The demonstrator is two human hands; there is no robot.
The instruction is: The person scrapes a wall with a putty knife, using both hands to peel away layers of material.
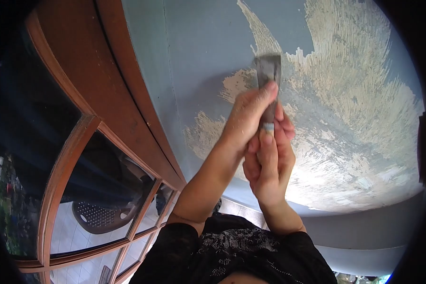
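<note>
Both of my hands grip one scraper (269, 71), held up against a blue-grey wall (208, 42). Its flat, worn metal blade points up, with the edge at the border of a patch where the paint is gone. My left hand (248, 111) is closed around the upper part, thumb lying along the base of the blade. Lower down, my right hand (273, 158) is wrapped around the handle, its thumb near a pale band. The bare patch (345, 94) shows cream and grey streaks and spreads widely to the right of the blade.
On the left stands a brown wooden frame (87, 123) with glass panes. Through the glass I see a dark perforated chair seat (99, 217) and a pale floor. A dark object (422, 149) sits at the right edge. A grey band (350, 229) runs along the lower wall.
</note>
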